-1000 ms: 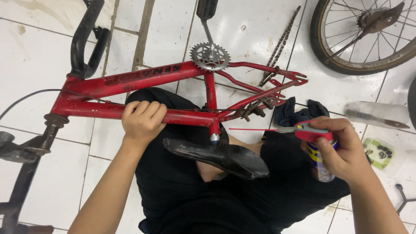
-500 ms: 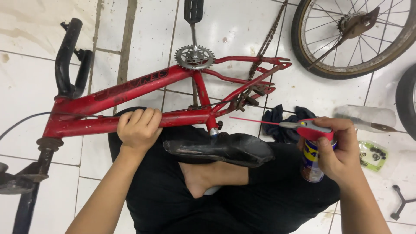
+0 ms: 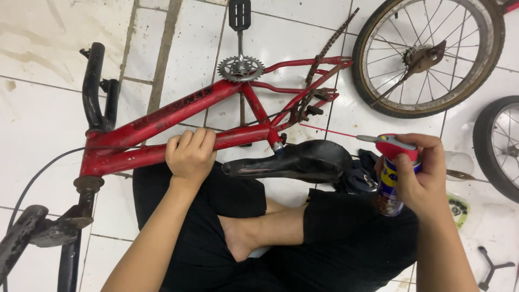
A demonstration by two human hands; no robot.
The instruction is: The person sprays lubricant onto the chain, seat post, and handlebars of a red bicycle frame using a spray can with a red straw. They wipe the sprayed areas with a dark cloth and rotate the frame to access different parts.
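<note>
A red bicycle frame (image 3: 178, 113) lies across my lap on the white tiled floor, wheels off. My left hand (image 3: 189, 154) grips its top tube. My right hand (image 3: 424, 173) holds a blue and yellow spray can (image 3: 390, 181) with a red cap; its thin red straw (image 3: 327, 131) points left toward the rear brake (image 3: 311, 105) above the black saddle (image 3: 294, 161). A chainring with crank and pedal (image 3: 240, 67) sits at the top of the frame. A rusty chain (image 3: 330, 46) hangs off the rear stays.
A detached spoked wheel (image 3: 430, 57) lies at the top right, and part of another tyre (image 3: 494, 146) at the right edge. Black handlebars (image 3: 94, 86) and a fork (image 3: 32, 238) are at the left. A dark cloth (image 3: 359, 173) lies beside the saddle.
The view has shifted, so the frame sits lower and further right in the picture. My right hand with the spray can has risen slightly, its straw still aimed at the rear of the frame.
</note>
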